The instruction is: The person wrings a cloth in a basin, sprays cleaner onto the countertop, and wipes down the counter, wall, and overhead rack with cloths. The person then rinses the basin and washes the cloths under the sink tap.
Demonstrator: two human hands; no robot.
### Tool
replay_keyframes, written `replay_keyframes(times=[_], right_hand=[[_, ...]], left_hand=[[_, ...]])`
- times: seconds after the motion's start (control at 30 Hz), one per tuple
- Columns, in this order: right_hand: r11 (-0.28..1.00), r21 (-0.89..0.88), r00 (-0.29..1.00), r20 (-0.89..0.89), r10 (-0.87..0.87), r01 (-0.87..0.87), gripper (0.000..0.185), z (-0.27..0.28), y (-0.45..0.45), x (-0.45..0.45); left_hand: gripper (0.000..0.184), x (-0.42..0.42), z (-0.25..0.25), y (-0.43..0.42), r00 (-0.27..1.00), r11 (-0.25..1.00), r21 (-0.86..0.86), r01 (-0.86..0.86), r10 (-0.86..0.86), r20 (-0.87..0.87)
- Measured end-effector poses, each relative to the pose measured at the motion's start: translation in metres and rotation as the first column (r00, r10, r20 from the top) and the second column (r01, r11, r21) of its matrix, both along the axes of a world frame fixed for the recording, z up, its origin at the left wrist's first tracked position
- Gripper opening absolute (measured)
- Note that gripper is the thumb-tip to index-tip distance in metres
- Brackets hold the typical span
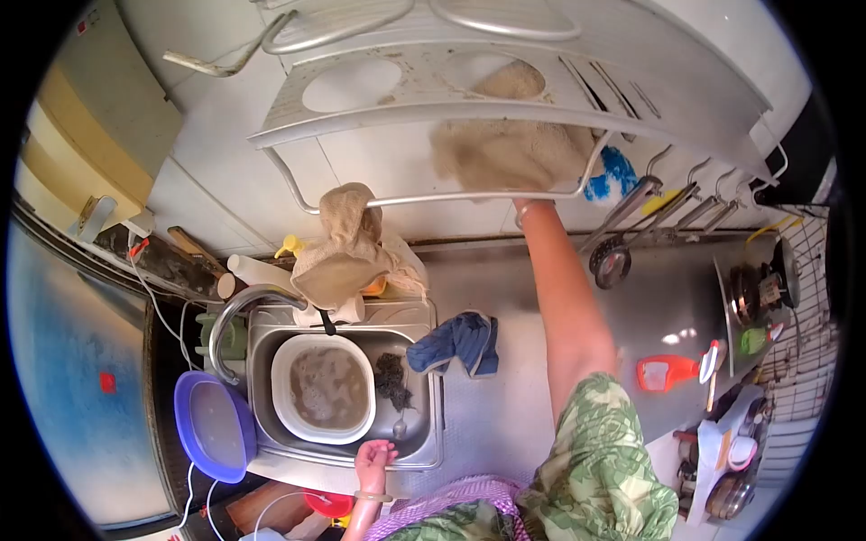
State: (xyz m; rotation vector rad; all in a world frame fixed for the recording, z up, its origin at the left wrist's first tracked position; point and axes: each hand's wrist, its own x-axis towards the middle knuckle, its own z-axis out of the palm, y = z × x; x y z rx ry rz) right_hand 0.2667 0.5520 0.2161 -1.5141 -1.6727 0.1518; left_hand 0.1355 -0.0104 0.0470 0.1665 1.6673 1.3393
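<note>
My right arm reaches up behind the metal rack's lower bar. At its end a beige cloth (510,153), smeared by motion, lies against the tiled wall and covers most of my right hand (532,206). By the front rim of the steel sink (437,397), my left hand (372,462) hangs with loosely curled fingers and nothing visible in them. Inside the sink stands a white basin (280,397) of murky water. A dark scouring pad (392,379) lies beside it. On the sink's right rim rests a folded blue cloth (460,344).
The metal rack (415,117) juts out above the counter. Another beige cloth (338,243) drapes behind the curved faucet (225,329). A purple basin (215,428) stands left of the sink. Utensils, including a skimmer (611,263), hang at right, above an orange-red bottle (666,372).
</note>
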Motion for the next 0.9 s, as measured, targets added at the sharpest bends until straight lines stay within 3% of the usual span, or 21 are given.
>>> replay_keyframes(times=[0.1, 0.23, 0.47, 0.7, 0.8, 0.87, 0.9], right_hand=[[0.998, -0.036, 0.983, -0.180, -0.047, 0.042, 0.025, -0.043, 0.001, -0.012], [0.997, -0.042, 0.965, -0.250, -0.078, 0.070, 0.025, -0.087, -0.020, -0.020], [0.991, -0.098, 0.944, -0.308, -0.115, 0.088, 0.028, -0.109, -0.014, 0.011], [0.952, -0.266, 0.820, -0.505, -0.270, 0.150, 0.031, -0.173, -0.035, 0.001], [0.924, -0.346, 0.808, -0.491, -0.327, 0.164, 0.033, -0.185, -0.046, -0.030], [0.899, -0.398, 0.865, -0.371, -0.337, 0.180, 0.035, -0.184, -0.060, -0.053], [0.875, -0.454, 0.914, -0.262, -0.311, 0.167, 0.045, -0.177, -0.069, -0.059]], left_hand=[[0.009, -0.003, 0.002, -0.007, 0.999, 0.999, -0.019, -0.026, 0.025, -0.021], [0.009, -0.002, 0.001, -0.005, 0.999, 0.998, -0.046, -0.041, 0.041, -0.002], [0.009, -0.012, -0.008, -0.043, 0.997, 0.995, -0.073, -0.071, 0.068, -0.040], [0.009, -0.004, -0.015, -0.045, 0.997, 0.994, -0.086, -0.070, 0.071, 0.008], [0.009, -0.002, -0.018, -0.043, 0.999, 0.994, -0.107, -0.025, 0.028, 0.024], [0.009, -0.003, -0.024, -0.041, 0.999, 0.995, -0.095, 0.020, -0.016, 0.043], [0.010, -0.002, -0.027, -0.039, 0.998, 0.995, -0.087, 0.039, -0.035, 0.052]])
